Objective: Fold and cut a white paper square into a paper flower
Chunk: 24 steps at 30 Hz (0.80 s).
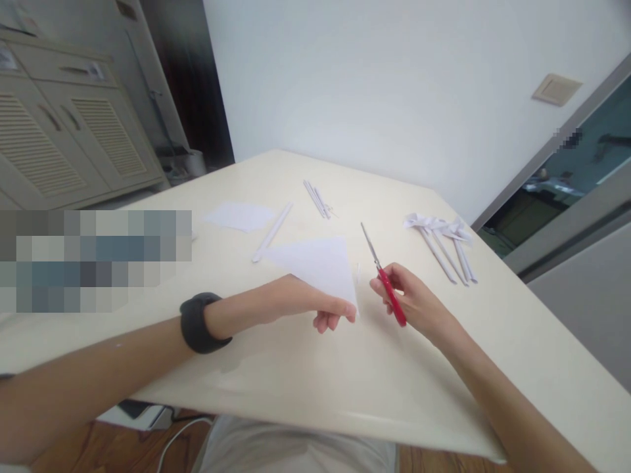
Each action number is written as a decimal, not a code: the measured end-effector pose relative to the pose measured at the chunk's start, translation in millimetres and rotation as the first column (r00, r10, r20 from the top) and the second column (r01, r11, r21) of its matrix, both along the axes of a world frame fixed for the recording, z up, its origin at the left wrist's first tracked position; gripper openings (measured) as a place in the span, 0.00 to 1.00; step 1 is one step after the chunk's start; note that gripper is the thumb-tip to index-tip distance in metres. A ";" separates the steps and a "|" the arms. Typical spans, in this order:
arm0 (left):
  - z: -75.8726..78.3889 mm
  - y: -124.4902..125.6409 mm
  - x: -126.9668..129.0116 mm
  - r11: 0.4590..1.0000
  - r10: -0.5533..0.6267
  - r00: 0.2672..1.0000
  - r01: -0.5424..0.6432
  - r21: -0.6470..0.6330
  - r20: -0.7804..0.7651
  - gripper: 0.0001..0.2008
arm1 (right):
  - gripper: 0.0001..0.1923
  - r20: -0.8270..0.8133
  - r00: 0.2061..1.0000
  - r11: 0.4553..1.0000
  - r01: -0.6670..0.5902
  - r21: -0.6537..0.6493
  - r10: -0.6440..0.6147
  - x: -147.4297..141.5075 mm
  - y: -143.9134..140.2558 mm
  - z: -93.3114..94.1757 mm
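My left hand [330, 311], with a dark band on the wrist, pinches the near right corner of a white sheet of paper [318, 259] and holds it over the table. To its right, my right hand [407, 292] grips red-handled scissors [392, 297]. Their blades point away from me and look closed, apart from the sheet's right edge. A thin paper strip [358, 272] lies between the sheet and the scissors. Just beyond the sheet's left end rests a rolled paper tube [273, 232].
Another white sheet [240, 215] lies at the far left of the table [305, 381]. Several thin paper rolls [316, 199] lie at the back. Paper pinwheel-like pieces with rolled sticks [438, 240] lie on the right. A white wall [369, 85] stands behind the table.
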<state>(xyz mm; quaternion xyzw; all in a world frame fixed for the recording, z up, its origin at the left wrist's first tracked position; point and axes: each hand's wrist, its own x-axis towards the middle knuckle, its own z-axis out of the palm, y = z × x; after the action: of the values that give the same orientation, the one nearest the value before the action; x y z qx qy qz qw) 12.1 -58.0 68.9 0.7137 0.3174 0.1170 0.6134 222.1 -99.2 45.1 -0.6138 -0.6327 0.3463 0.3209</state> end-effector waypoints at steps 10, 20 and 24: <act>-6.5 -2.1 1.8 0.987 -0.159 0.956 0.161 -0.012 -0.248 0.10 | 0.10 0.606 0.788 0.982 -0.013 0.191 -0.108 22.3 22.4 -22.7; -13.5 -0.2 -4.2 0.993 -0.115 0.931 0.115 -0.021 -0.348 0.10 | 0.10 0.649 0.753 0.964 -0.080 0.252 -0.107 20.3 20.9 -26.6; -17.3 1.0 -5.6 0.988 -0.154 0.929 0.141 -0.061 -0.337 0.10 | 0.10 0.459 0.887 0.953 -0.088 0.289 -0.058 15.7 17.4 -12.0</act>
<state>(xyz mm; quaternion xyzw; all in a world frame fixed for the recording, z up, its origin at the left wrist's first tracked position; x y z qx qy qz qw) 6.5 -57.0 51.7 0.7338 0.3662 -0.0601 0.5691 237.9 -81.8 33.0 -0.6173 -0.7408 0.0921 0.2482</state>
